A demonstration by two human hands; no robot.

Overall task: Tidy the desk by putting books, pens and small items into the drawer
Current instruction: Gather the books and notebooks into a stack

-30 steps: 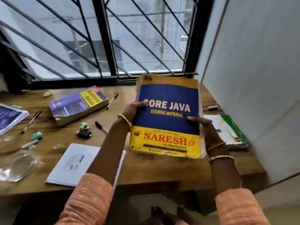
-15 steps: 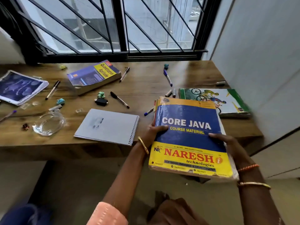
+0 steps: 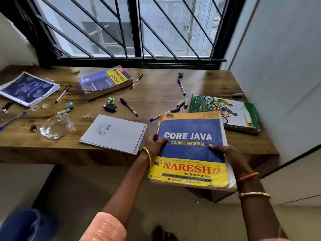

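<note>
Left hand (image 3: 156,143) clamped on the left edge of a blue and yellow book (image 3: 190,150), thumb over the cover, fingers underneath. Right hand (image 3: 225,152) clamped on the right edge of the same book, thumb on the blue part of the cover. Book held face up and tilted, far end over the front edge of the table (image 3: 156,94), near end hanging out past that edge above the floor (image 3: 43,185). Bangles on both wrists, peach sleeve on the left arm.

Just left of the held book, at the front edge: a closed spiral notebook (image 3: 113,133), its bottom corner overhanging the edge. At the right edge, partly behind the held book: a flat book with cyclists on the cover (image 3: 231,110). Toward the back, left of centre: a thick purple and yellow book (image 3: 106,82), with a black pen (image 3: 136,80) just beside its right end. Near the left edge: a dark blue booklet (image 3: 28,88) and another black pen (image 3: 63,93) next to it. Near the front left: a clear glass dish (image 3: 56,126). Around the middle: a black pen (image 3: 129,106), a small black plug (image 3: 110,107) and a crumpled green scrap (image 3: 111,101) touching or nearly touching it. Toward the back right: a blue pen (image 3: 181,86). Peeking out from under the held book's far left corner: one more blue pen (image 3: 161,116).
</note>
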